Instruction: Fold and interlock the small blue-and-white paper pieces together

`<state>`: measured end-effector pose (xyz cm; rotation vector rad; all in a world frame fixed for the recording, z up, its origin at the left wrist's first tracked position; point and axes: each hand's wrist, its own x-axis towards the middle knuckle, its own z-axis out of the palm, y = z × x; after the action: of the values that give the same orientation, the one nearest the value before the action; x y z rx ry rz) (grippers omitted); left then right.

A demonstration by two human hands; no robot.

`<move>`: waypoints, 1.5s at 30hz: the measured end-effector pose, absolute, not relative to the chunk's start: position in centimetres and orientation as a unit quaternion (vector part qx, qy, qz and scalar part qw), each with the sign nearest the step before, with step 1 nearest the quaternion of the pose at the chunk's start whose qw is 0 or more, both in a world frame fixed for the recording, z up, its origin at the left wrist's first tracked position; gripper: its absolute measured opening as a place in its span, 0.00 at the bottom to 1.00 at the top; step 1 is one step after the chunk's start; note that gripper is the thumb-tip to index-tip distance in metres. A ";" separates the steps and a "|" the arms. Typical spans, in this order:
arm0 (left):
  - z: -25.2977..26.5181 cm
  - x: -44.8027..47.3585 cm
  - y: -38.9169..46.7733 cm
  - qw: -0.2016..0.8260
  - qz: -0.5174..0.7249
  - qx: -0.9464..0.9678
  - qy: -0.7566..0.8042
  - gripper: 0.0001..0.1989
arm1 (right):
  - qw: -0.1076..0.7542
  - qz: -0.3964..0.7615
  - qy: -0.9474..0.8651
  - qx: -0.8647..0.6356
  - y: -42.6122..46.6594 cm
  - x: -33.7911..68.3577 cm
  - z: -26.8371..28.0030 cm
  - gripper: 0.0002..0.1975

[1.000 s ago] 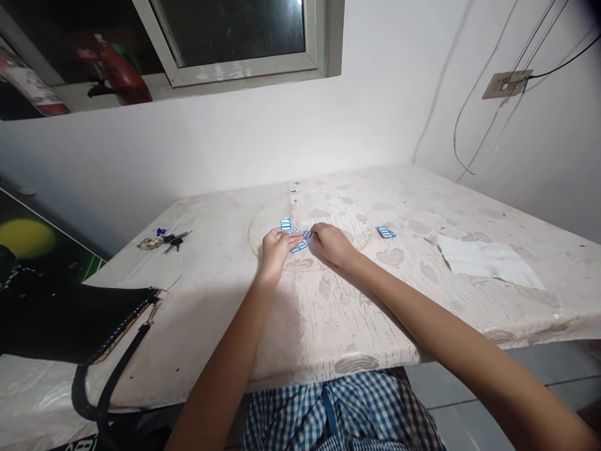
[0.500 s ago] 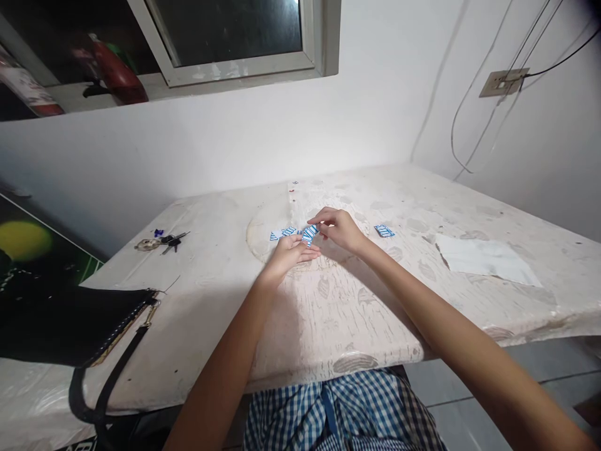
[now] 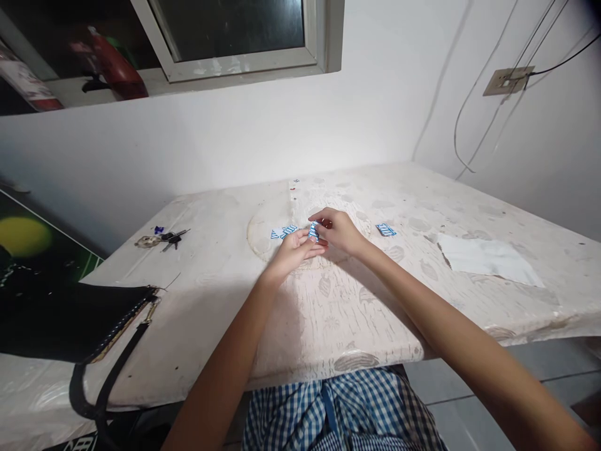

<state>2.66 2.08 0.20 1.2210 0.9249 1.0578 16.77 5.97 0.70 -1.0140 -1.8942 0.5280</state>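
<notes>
Small blue-and-white cards (image 3: 313,230) are held between my two hands above the middle of the table. My left hand (image 3: 295,249) is closed on them from below and the left, its fingers pointing right. From the right, my right hand (image 3: 339,229) pinches the same cards at their edge; how many there are is too small to tell. Several more blue-and-white cards (image 3: 287,232) lie on the table just beyond my left hand, partly hidden by it. To the right of my right hand rests a small stack of cards (image 3: 385,230).
A torn white sheet (image 3: 491,258) lies at the right of the table (image 3: 347,313). Keys (image 3: 173,239) sit at the left, behind a black bag (image 3: 70,319) with a strap. The wall, a window (image 3: 230,37) and hanging wires (image 3: 456,125) stand behind.
The cards between my hands were fanned out and now look gathered closer together. My left hand has shifted slightly right, towards my right hand.
</notes>
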 end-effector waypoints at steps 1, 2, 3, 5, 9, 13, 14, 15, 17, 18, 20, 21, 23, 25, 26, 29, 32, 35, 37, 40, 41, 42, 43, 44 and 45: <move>0.2 2.7 2.0 0.598 0.457 0.525 0.397 0.10 | 0.448 0.214 -0.766 -0.408 5.9 16.8 0.8 0.15; 0.2 2.7 2.0 0.600 0.458 0.524 0.395 0.11 | 0.447 0.214 -0.767 -0.407 5.8 16.8 0.9 0.15; 0.2 2.7 2.0 0.601 0.459 0.522 0.394 0.12 | 0.446 0.214 -0.767 -0.407 5.7 16.8 1.0 0.15; 0.2 2.7 1.9 0.603 0.461 0.523 0.387 0.13 | 0.445 0.214 -0.767 -0.408 5.6 16.8 1.1 0.15; 0.5 2.8 1.7 0.608 0.460 0.528 0.375 0.13 | 0.445 0.214 -0.768 -0.407 5.5 16.8 1.2 0.15; 0.8 2.9 1.5 0.603 0.462 0.531 0.376 0.13 | 0.446 0.212 -0.773 -0.398 5.6 16.9 1.1 0.15; 0.9 2.9 1.5 0.599 0.463 0.534 0.375 0.13 | 0.445 0.214 -0.774 -0.397 5.6 16.9 1.1 0.15; 0.9 2.9 1.5 0.596 0.463 0.538 0.375 0.12 | 0.444 0.215 -0.774 -0.396 5.6 16.9 1.1 0.15; 0.9 2.9 1.4 0.591 0.464 0.544 0.374 0.12 | 0.442 0.219 -0.773 -0.398 5.6 16.9 1.2 0.15; 0.9 2.9 1.5 0.589 0.465 0.545 0.373 0.12 | 0.441 0.220 -0.772 -0.400 5.5 16.9 1.2 0.15; 0.9 2.9 1.5 0.590 0.465 0.546 0.371 0.12 | 0.440 0.222 -0.771 -0.403 5.5 16.8 1.1 0.15; 0.9 3.0 1.5 0.591 0.465 0.545 0.371 0.12 | 0.440 0.223 -0.770 -0.404 5.6 16.8 1.1 0.15; 0.9 3.0 1.5 0.591 0.464 0.544 0.374 0.11 | 0.445 0.225 -0.766 -0.406 5.6 16.8 1.0 0.15; 0.9 2.9 1.5 0.590 0.463 0.544 0.376 0.11 | 0.447 0.245 -0.758 -0.407 5.7 16.9 1.0 0.15; 0.9 2.9 1.4 0.589 0.462 0.545 0.378 0.11 | 0.444 0.265 -0.753 -0.406 5.7 16.9 1.0 0.15; 1.0 2.9 1.4 0.586 0.456 0.548 0.386 0.11 | 0.429 0.320 -0.741 -0.406 5.8 16.9 1.0 0.17; 0.9 2.8 1.4 0.578 0.444 0.559 0.396 0.11 | 0.439 0.318 -0.734 -0.410 5.7 16.8 0.9 0.18; 0.7 2.8 1.7 0.565 0.429 0.567 0.417 0.08 | 0.457 0.317 -0.727 -0.404 5.8 16.5 0.5 0.19; 0.6 2.7 2.0 0.550 0.440 0.555 0.442 0.06 | 0.485 0.320 -0.713 -0.393 6.0 16.1 0.1 0.22; 0.8 2.1 2.5 0.504 0.519 0.501 0.475 0.03 | 0.514 0.309 -0.698 -0.392 6.7 15.4 -0.7 0.25; 0.9 1.8 2.6 0.487 0.554 0.472 0.483 0.03 | 0.502 0.298 -0.707 -0.400 7.0 15.2 -1.1 0.23; 1.0 1.3 2.8 0.472 0.587 0.441 0.487 0.03 | 0.475 0.280 -0.727 -0.409 7.3 15.0 -1.5 0.21; 1.2 0.9 3.0 0.461 0.616 0.411 0.489 0.03 | 0.438 0.251 -0.759 -0.412 7.4 14.8 -2.0 0.19; 1.3 0.4 3.2 0.451 0.641 0.383 0.489 0.03 | 0.399 0.215 -0.795 -0.404 7.5 14.6 -2.4 0.17; 1.4 -0.1 3.3 0.443 0.662 0.361 0.485 0.03 | 0.365 0.178 -0.826 -0.389 7.5 14.4 -2.8 0.16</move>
<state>-0.12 3.33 1.43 0.8943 1.2020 1.6425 14.35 7.46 -2.77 -1.0015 -2.1251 0.4589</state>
